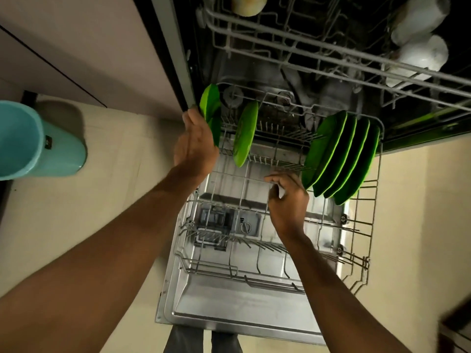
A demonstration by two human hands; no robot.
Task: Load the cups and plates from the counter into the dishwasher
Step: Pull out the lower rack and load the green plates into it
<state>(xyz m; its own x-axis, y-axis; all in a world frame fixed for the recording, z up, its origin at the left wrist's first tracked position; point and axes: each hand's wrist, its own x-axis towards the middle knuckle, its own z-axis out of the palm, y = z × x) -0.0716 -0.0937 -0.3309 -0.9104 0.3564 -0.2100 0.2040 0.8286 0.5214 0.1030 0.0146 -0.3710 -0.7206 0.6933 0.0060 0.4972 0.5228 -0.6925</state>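
The dishwasher stands open with its lower rack pulled out over the door. My left hand grips a green plate at the rack's far left corner. A second green plate stands upright just to its right. Several green plates lean in a row at the rack's right side. My right hand is curled around the rack's wires beside that row. White cups sit in the upper rack, and a cream cup at its far edge.
A turquoise bucket stands on the floor at the left. Pale cabinet fronts run along the left of the dishwasher. My legs are just below the open door's front edge. Bare floor lies to the right.
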